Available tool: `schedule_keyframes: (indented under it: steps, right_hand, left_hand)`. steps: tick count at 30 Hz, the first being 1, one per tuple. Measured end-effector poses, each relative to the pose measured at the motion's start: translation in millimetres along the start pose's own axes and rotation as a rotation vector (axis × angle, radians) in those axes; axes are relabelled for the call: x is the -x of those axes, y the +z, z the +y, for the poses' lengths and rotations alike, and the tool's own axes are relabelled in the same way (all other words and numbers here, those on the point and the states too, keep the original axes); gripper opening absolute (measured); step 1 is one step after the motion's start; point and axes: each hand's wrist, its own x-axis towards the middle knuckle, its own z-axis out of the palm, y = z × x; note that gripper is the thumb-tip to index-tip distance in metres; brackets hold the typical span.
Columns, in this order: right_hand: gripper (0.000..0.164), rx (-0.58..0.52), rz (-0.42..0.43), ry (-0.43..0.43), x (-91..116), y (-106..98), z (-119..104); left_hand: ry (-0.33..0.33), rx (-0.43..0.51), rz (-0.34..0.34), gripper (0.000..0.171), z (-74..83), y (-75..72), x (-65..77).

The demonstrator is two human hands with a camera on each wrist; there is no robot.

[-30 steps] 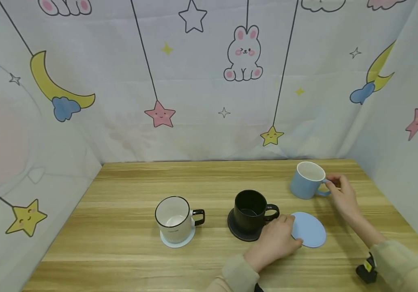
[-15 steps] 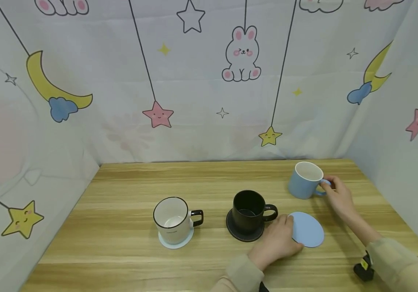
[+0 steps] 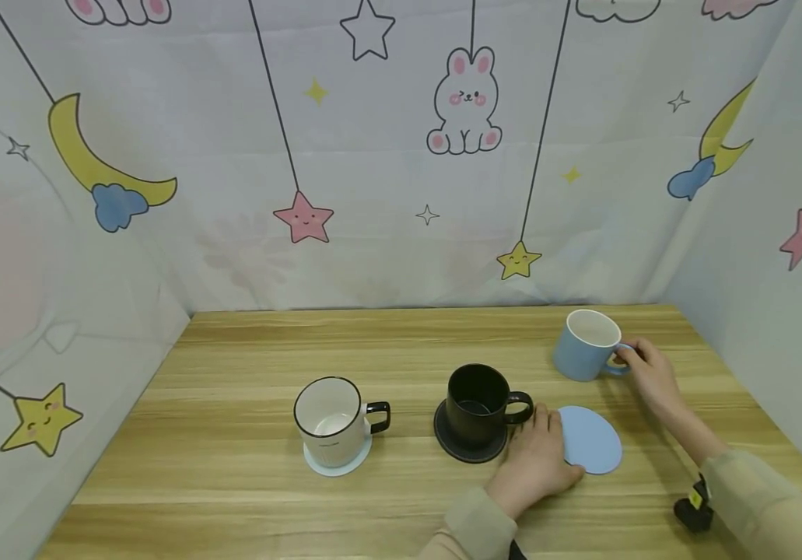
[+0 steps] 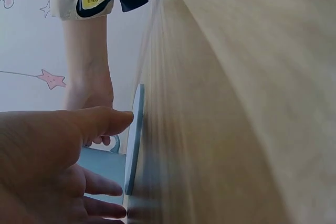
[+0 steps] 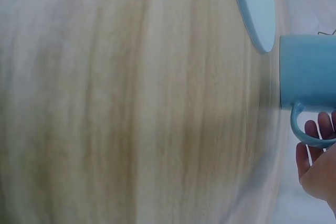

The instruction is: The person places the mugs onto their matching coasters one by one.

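At the far right of the table, my right hand [image 3: 653, 381] grips the handle of a light blue mug [image 3: 579, 354], which stands upright. The right wrist view shows the fingers of this hand [image 5: 320, 177] around the handle, beside the mug's body [image 5: 310, 72]. A round light blue coaster [image 3: 591, 440] lies in front of the mug. My left hand [image 3: 535, 460] rests at the coaster's left side with extended fingers. In the left wrist view its thumb touches the coaster's edge [image 4: 135, 145].
Left of my left hand, a black mug [image 3: 474, 408] stands on a black coaster [image 3: 446, 445], its handle close to my fingertips. Farther left, a white mug [image 3: 334, 424] with a black rim is on a pale coaster [image 3: 334, 471]. A printed curtain [image 3: 386, 155] hangs behind the wooden table [image 3: 232, 435].
My left hand has shifted slightly and its fingers now lie straighter along the coaster's left side. The right hand stays on the blue mug's handle, and the mug has not visibly moved.
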Motion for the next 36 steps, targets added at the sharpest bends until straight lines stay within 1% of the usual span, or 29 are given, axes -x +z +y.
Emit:
schedule_keyframes:
  steps: [3,7,11,16,19,22,27,31,36]
  right_hand:
    - [0.016,-0.035,-0.019,0.013,-1.7,-0.4,0.8]
    - [0.021,-0.084,-0.053,0.057,-4.2,-1.3,-0.4]
    - [0.025,-0.168,-0.071,0.1,-6.8,0.1,-1.6]
    - [0.032,-0.352,-0.056,0.144,-8.1,4.0,-1.8]
    - [0.034,-0.437,-0.054,0.168,-8.0,5.7,-1.3]
    - [0.036,-0.472,-0.045,0.191,-8.0,7.3,-1.6]
    - [0.04,-0.58,-0.018,0.222,-8.2,9.7,-2.7]
    - [0.04,-0.642,-0.01,0.221,-7.7,11.0,-3.6]
    - [0.04,-0.685,-0.016,0.218,-7.4,12.5,-5.4]
  left_hand:
    - [-0.011,-0.015,0.004,0.08,0.3,0.5,-0.4]
    - [-0.026,-0.037,0.005,0.08,0.5,1.3,-0.4]
    - [-0.038,-0.062,0.008,0.082,1.1,2.1,-0.4]
    - [-0.044,-0.091,0.012,0.082,2.3,5.0,-1.0]
    - [-0.051,-0.103,0.012,0.082,3.5,6.2,-0.9]
    - [-0.056,-0.109,0.007,0.082,4.2,5.3,-0.8]
    - [-0.053,-0.122,-0.004,0.082,4.4,2.6,-0.4]
    - [-0.05,-0.134,0.002,0.082,4.4,2.4,-0.2]
    - [-0.049,-0.137,0.014,0.082,4.6,3.3,-0.4]
